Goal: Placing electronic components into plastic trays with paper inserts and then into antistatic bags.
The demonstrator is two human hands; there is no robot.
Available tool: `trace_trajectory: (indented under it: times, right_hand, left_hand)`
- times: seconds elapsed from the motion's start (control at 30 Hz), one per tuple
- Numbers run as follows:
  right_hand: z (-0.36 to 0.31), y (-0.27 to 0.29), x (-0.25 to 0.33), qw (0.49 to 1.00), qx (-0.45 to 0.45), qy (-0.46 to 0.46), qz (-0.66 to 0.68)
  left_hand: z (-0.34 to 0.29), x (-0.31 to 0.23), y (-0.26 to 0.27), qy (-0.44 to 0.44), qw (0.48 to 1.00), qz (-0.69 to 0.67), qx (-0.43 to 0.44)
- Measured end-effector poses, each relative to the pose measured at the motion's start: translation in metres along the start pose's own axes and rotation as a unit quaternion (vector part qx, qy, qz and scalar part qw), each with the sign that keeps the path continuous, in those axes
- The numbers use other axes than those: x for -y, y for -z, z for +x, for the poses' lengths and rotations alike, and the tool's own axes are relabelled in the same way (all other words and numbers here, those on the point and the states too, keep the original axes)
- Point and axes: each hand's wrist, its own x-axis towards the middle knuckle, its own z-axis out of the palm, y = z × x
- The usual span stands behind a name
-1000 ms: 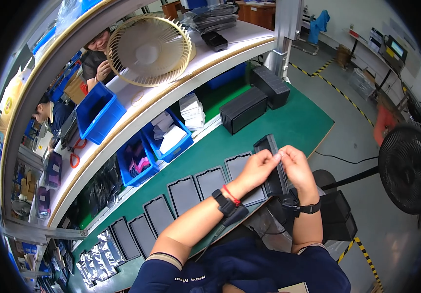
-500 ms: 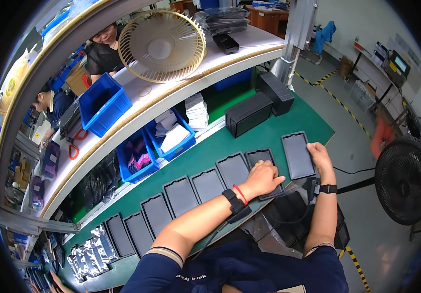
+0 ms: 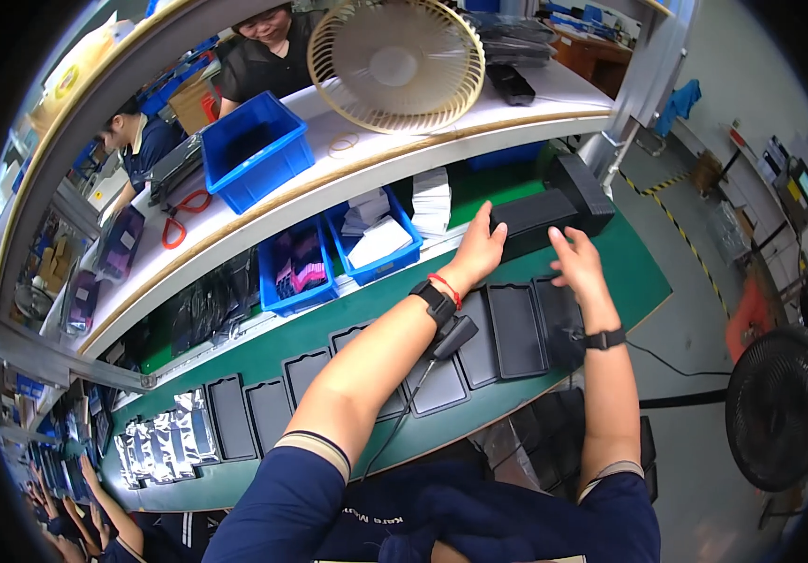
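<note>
Left hand (image 3: 480,250), right hand (image 3: 579,264), both spread, beside a black rectangular stack (image 3: 537,216), contact unclear, shallow dark-grey rectangular trays (image 3: 519,330) nearby

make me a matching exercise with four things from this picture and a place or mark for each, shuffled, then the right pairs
Things:
1. left hand
2. black fan
3. round cream cage
4. flat dark trays

Places or marks:
A. on the upper shelf
B. in a row on the green table
C. has a red band at the wrist
D. beyond the table's right end

Right pairs: 1-C, 2-D, 3-A, 4-B
</note>
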Motion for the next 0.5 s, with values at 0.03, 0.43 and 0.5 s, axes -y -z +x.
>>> trace_trajectory:
  times: [0.03,0.43,0.5]
  right_hand:
    - [0.008,-0.015,0.005,1.000,0.001,-0.009,0.022]
    - [0.055,-0.055,-0.015,0.987,-0.050,0.139,-0.062]
    - [0.058,-0.048,-0.003,0.998,-0.016,0.055,0.003]
  left_hand:
    - [0.001,0.008,0.001,-0.003,1.000,-0.001,-0.007]
    - [-0.008,-0.001,0.001,0.228,0.944,-0.221,0.092]
    - [-0.009,-0.003,0.008,0.246,0.933,-0.245,0.090]
